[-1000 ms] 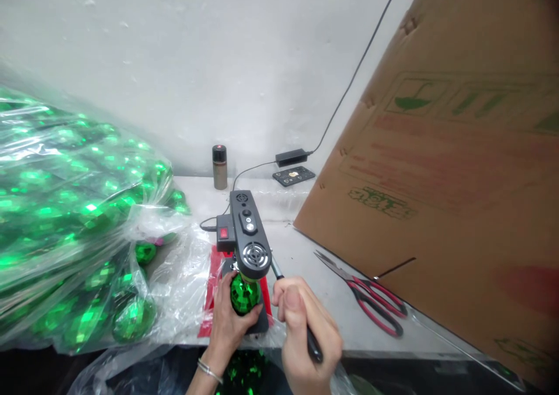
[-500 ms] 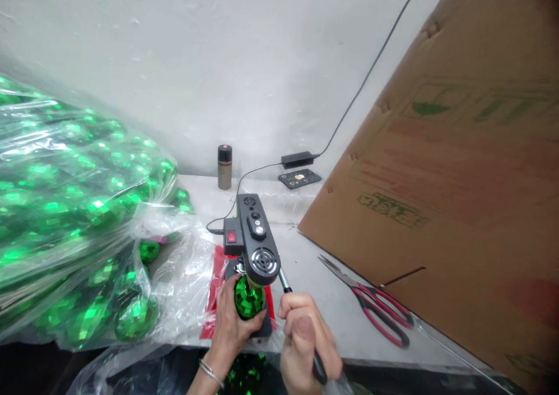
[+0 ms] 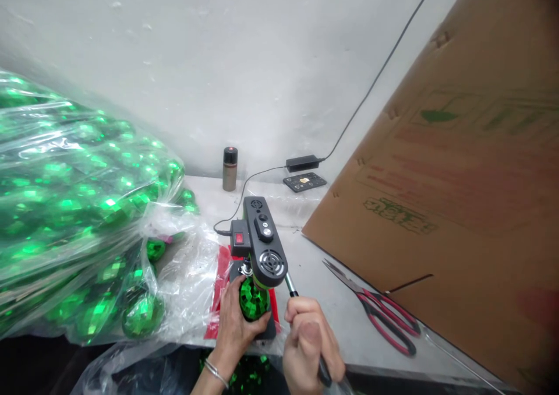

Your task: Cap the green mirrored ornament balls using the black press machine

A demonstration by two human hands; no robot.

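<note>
A shiny green mirrored ball (image 3: 254, 299) sits under the head of a small black press-like machine (image 3: 265, 237). My left hand (image 3: 236, 312), with a bangle at the wrist, grips the ball between thumb and fingers. My right hand (image 3: 312, 342) is wrapped round the black grip of the machine's metal lever (image 3: 290, 285). The top of the ball is hidden by the machine's head. A red switch (image 3: 239, 238) shows on the box at the machine's left side. Red sheet or tape (image 3: 215, 310) lies under the base.
At left, a clear plastic bag (image 3: 74, 168) bulges with many green balls. Red-and-black scissors (image 3: 379, 313) lie to the right, beside a large cardboard box (image 3: 437, 168). Behind stand a small bottle (image 3: 230, 170), a power adapter (image 3: 302, 162) and a phone (image 3: 304, 182).
The whole view has shifted slightly, so things appear a little farther right. Both hands keep the same hold on the ball and the lever.
</note>
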